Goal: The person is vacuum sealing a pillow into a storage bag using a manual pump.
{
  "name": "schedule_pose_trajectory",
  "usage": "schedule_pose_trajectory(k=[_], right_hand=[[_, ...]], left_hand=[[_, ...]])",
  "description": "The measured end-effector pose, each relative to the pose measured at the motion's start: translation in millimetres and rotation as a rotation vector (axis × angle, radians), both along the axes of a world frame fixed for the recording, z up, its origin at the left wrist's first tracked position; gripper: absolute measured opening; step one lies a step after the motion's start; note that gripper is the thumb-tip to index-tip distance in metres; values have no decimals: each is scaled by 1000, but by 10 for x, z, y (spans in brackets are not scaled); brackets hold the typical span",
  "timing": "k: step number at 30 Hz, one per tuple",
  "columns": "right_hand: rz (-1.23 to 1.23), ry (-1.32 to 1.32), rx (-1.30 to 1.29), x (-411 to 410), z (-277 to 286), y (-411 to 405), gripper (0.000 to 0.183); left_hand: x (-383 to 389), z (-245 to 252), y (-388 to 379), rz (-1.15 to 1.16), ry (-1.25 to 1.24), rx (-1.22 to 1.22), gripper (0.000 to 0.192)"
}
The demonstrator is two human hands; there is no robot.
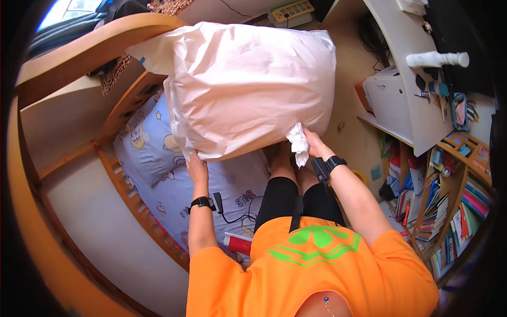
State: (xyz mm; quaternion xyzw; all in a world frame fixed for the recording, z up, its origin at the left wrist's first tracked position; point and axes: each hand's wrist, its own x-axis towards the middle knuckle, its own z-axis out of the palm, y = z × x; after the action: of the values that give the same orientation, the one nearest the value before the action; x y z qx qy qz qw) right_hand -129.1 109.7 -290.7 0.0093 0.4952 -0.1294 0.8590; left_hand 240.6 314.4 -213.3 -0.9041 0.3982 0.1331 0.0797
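A large, bulging bag (253, 87) of thin, pale pinkish-white material fills the upper middle, creased along its left side. At its lower left corner, my left hand (197, 168) pinches the edge of the material. My right hand (315, 143) holds a crumpled white tissue or cloth (299, 144) against the bag's lower right side. Whether those fingers also grip the bag is hidden. Below and left of the bag, a blue pillow (152, 138) with star and planet prints lies on a bed with a matching sheet (222, 178).
A wooden bed rail (122, 182) and a curved wooden bunk frame (59, 65) border the left. At right stand a white desk (420, 99) with a white bottle (437, 59) and shelves of books (435, 214). A power strip (293, 11) sits beyond the bag. A black cable (237, 219) lies on the sheet.
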Motion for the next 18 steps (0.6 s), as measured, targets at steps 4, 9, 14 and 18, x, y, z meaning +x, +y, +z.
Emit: schedule_pose_trajectory(k=[4,9,14,18], right_hand=[[-67,214,-119,8,-284,-69,28],[-9,434,-327,-93,176,-76,21],[-100,361,-568,-435,862,-904,20],[-150,308,-735,-586,1532,-1727,26]], left_hand=[[140,157,-203,-90,140,-117,21],[217,792,-276,-465,212,-58,10],[-82,1955,-937,-803,294,-59,2],[-241,3025,-1614,-945,331,-119,5]])
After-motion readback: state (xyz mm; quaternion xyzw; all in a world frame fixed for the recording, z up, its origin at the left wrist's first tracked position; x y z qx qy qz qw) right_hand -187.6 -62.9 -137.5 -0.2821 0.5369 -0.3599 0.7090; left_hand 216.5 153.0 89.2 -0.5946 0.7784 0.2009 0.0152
